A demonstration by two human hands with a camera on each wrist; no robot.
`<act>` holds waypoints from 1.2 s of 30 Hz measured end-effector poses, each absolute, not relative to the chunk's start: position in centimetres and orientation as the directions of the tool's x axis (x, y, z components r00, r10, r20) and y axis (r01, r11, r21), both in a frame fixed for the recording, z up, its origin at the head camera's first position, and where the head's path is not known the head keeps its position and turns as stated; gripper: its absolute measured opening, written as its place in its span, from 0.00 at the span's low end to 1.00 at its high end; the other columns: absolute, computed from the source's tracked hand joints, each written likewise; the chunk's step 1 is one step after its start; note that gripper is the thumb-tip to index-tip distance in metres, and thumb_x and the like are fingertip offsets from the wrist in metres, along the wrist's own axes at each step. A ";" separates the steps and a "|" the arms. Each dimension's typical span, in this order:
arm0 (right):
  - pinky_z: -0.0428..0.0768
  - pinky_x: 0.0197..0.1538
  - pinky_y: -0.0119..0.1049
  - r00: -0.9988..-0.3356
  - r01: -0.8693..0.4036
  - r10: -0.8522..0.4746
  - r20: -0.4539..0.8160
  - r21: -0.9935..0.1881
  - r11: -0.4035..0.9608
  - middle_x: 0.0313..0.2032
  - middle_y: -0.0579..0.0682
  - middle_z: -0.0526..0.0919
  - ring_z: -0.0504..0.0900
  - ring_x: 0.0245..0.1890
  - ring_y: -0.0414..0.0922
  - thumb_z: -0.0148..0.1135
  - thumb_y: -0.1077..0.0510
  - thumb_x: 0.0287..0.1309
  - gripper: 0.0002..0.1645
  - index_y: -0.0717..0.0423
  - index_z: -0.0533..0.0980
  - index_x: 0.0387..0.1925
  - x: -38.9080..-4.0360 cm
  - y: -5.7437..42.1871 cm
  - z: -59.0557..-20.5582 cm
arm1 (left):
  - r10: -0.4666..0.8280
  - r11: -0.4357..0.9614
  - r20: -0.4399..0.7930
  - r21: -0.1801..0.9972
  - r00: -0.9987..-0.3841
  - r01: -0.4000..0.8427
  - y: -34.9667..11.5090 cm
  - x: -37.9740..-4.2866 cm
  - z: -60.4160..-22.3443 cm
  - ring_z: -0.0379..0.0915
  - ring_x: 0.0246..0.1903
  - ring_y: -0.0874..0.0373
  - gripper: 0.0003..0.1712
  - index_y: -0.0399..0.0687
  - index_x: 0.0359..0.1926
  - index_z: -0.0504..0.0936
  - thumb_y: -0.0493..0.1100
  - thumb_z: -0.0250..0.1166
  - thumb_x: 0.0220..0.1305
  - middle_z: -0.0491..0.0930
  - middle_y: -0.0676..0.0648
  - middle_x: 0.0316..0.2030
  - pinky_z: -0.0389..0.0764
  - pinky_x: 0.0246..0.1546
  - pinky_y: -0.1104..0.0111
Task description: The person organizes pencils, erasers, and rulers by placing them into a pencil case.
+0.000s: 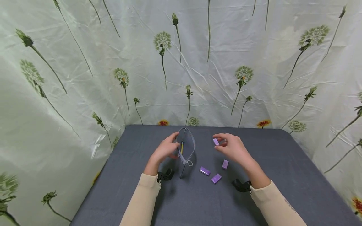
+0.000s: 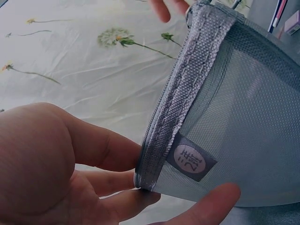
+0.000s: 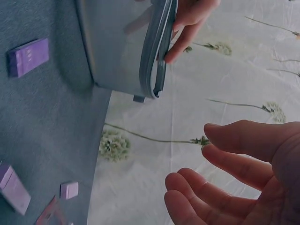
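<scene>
My left hand (image 1: pixel 167 148) grips the zipped rim of a grey mesh pouch (image 1: pixel 194 147), which stands upright with its mouth spread. In the left wrist view, fingers meet the rim near a label (image 2: pixel 190 159), and the thumb overlaps the mesh. A yellow pencil (image 1: pixel 182 147) shows inside the pouch. To the right, my right hand (image 1: pixel 230 147) hovers with fingers bent loosely; the right wrist view shows nothing between them. A small purple box (image 1: pixel 216 142) appears past its fingertips, on the table in the right wrist view (image 3: pixel 69 190).
More purple boxes lie nearer me: one box (image 1: pixel 205 171) beside the pouch, another box (image 1: pixel 216 178), and a third box (image 1: pixel 225 164). A reddish triangular piece (image 3: pixel 51 213) and slim pens (image 2: pixel 279 16) also lie on the dark table (image 1: pixel 198 207). A flowered curtain (image 1: pixel 181 69) rises behind it.
</scene>
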State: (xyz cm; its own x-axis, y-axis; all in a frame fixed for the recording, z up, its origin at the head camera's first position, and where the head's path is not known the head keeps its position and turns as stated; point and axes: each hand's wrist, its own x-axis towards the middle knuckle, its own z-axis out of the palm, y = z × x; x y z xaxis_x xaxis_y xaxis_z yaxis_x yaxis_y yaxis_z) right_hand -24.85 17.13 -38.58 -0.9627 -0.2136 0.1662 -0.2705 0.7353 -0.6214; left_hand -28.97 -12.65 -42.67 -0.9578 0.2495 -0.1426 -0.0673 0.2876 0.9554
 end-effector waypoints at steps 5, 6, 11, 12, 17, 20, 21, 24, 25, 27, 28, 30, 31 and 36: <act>0.83 0.41 0.45 -0.961 -0.277 -0.215 0.174 -0.603 0.748 0.49 0.52 0.83 0.85 0.44 0.47 0.72 0.59 0.58 0.28 0.47 0.80 0.61 -24.4 18.4 -39.0 | 0.240 0.295 -0.138 0.953 -0.961 -0.063 -12.7 -29.1 -42.7 0.71 0.61 0.37 0.37 0.54 0.79 0.57 0.37 0.54 0.72 0.49 0.39 0.78 0.85 0.36 0.49; 0.83 0.41 0.45 -0.961 -0.275 -0.215 0.172 -0.598 0.753 0.48 0.52 0.83 0.84 0.44 0.48 0.72 0.59 0.58 0.28 0.48 0.79 0.61 -24.3 18.7 -39.1 | 0.236 0.298 -0.134 0.953 -0.963 -0.059 -12.7 -29.1 -42.7 0.71 0.60 0.37 0.37 0.54 0.79 0.58 0.37 0.55 0.72 0.50 0.39 0.77 0.85 0.35 0.49; 0.83 0.40 0.47 -0.967 -0.253 -0.202 0.152 -0.585 0.771 0.49 0.54 0.83 0.85 0.45 0.51 0.72 0.59 0.58 0.30 0.49 0.78 0.63 -23.7 20.4 -39.8 | 0.214 0.305 -0.102 0.952 -0.972 -0.033 -12.7 -29.3 -42.8 0.71 0.60 0.39 0.35 0.51 0.77 0.61 0.36 0.56 0.71 0.53 0.40 0.77 0.86 0.34 0.50; 0.83 0.40 0.46 -0.970 -0.243 -0.194 0.147 -0.585 0.774 0.49 0.54 0.83 0.85 0.46 0.52 0.72 0.60 0.57 0.30 0.49 0.78 0.63 -23.6 20.7 -40.0 | 0.211 0.309 -0.095 0.951 -0.973 -0.026 -12.7 -29.3 -42.8 0.73 0.59 0.40 0.35 0.51 0.77 0.62 0.36 0.56 0.71 0.54 0.40 0.76 0.86 0.34 0.50; 0.82 0.36 0.45 -0.979 -0.203 -0.162 0.123 -0.579 0.789 0.47 0.58 0.84 0.85 0.44 0.55 0.73 0.60 0.56 0.31 0.53 0.78 0.62 -23.1 22.2 -41.1 | 0.187 0.345 -0.052 0.938 -0.981 0.016 -12.8 -29.4 -43.0 0.82 0.44 0.47 0.32 0.49 0.75 0.66 0.38 0.60 0.71 0.58 0.40 0.75 0.86 0.33 0.54; 0.80 0.34 0.44 -0.982 -0.188 -0.154 0.108 -0.562 0.806 0.45 0.57 0.84 0.85 0.42 0.53 0.73 0.59 0.55 0.30 0.54 0.79 0.61 -23.0 23.2 -41.9 | 0.168 0.396 -0.025 0.917 -0.985 0.045 -12.8 -29.5 -43.1 0.84 0.30 0.51 0.32 0.49 0.73 0.68 0.42 0.63 0.70 0.61 0.40 0.73 0.86 0.31 0.56; 0.80 0.34 0.44 -0.983 -0.183 -0.150 0.105 -0.559 0.809 0.44 0.56 0.85 0.84 0.41 0.52 0.74 0.59 0.55 0.30 0.54 0.79 0.61 -22.9 23.5 -42.1 | 0.165 0.414 -0.016 0.909 -0.986 0.055 -12.8 -29.5 -43.1 0.84 0.27 0.51 0.33 0.49 0.73 0.68 0.42 0.64 0.70 0.62 0.39 0.73 0.86 0.31 0.57; 0.80 0.35 0.44 -0.983 -0.183 -0.155 0.097 -0.556 0.811 0.44 0.57 0.85 0.84 0.41 0.52 0.74 0.59 0.54 0.30 0.55 0.79 0.60 -22.7 24.3 -42.9 | 0.164 0.450 -0.003 0.890 -0.986 0.072 -12.8 -29.4 -43.2 0.82 0.23 0.52 0.34 0.47 0.73 0.68 0.43 0.66 0.69 0.63 0.38 0.72 0.86 0.32 0.56; 0.80 0.35 0.44 -0.983 -0.182 -0.157 0.093 -0.560 0.808 0.44 0.58 0.85 0.84 0.41 0.52 0.74 0.59 0.54 0.31 0.55 0.79 0.61 -22.6 24.5 -43.1 | 0.164 0.450 -0.005 0.891 -0.987 0.070 -12.8 -29.4 -43.2 0.82 0.23 0.53 0.35 0.47 0.73 0.68 0.42 0.66 0.68 0.62 0.39 0.72 0.86 0.32 0.55; 0.80 0.36 0.45 -0.984 -0.176 -0.159 0.080 -0.570 0.802 0.45 0.59 0.85 0.85 0.42 0.53 0.74 0.59 0.53 0.31 0.55 0.78 0.61 -22.5 24.9 -43.4 | 0.159 0.440 -0.009 0.896 -0.987 0.062 -12.8 -29.3 -43.2 0.82 0.23 0.52 0.34 0.49 0.73 0.68 0.41 0.66 0.68 0.62 0.39 0.72 0.86 0.34 0.53; 0.81 0.36 0.45 -0.984 -0.172 -0.161 0.071 -0.574 0.800 0.45 0.60 0.84 0.85 0.42 0.54 0.74 0.59 0.53 0.32 0.55 0.78 0.61 -22.5 25.1 -43.5 | 0.156 0.432 -0.014 0.900 -0.988 0.055 -12.8 -29.3 -43.2 0.82 0.23 0.51 0.34 0.49 0.73 0.69 0.41 0.66 0.67 0.62 0.39 0.73 0.86 0.34 0.52; 0.81 0.36 0.46 -0.985 -0.164 -0.163 0.055 -0.580 0.798 0.46 0.61 0.84 0.85 0.43 0.54 0.74 0.59 0.54 0.32 0.55 0.78 0.62 -22.4 25.4 -43.6 | 0.148 0.419 -0.021 0.907 -0.989 0.044 -12.8 -29.3 -43.1 0.82 0.23 0.50 0.34 0.51 0.73 0.69 0.40 0.67 0.67 0.61 0.40 0.73 0.86 0.35 0.51; 0.81 0.37 0.46 -0.986 -0.157 -0.159 0.047 -0.582 0.798 0.47 0.62 0.84 0.85 0.43 0.55 0.74 0.60 0.54 0.32 0.55 0.78 0.62 -22.3 25.6 -43.6 | 0.146 0.413 -0.024 0.910 -0.989 0.039 -12.8 -29.2 -43.1 0.82 0.23 0.50 0.34 0.52 0.73 0.70 0.39 0.66 0.67 0.61 0.40 0.73 0.85 0.35 0.51; 0.81 0.36 0.48 -0.989 -0.133 -0.148 0.022 -0.580 0.804 0.45 0.61 0.84 0.85 0.42 0.55 0.74 0.61 0.53 0.35 0.58 0.76 0.64 -22.3 26.4 -43.8 | 0.143 0.403 -0.026 0.914 -0.989 0.035 -12.7 -29.3 -42.9 0.82 0.23 0.52 0.34 0.50 0.73 0.69 0.38 0.66 0.67 0.62 0.39 0.72 0.86 0.34 0.52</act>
State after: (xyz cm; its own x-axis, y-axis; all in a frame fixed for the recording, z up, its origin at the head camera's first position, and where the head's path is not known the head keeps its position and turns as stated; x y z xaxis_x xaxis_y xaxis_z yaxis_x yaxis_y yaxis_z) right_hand -22.31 26.45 -43.77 -0.9888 -0.1476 0.0219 -0.1329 0.8038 -0.5798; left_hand -29.27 -12.66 -42.86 -0.9893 0.1435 -0.0258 0.0346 0.4033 0.9144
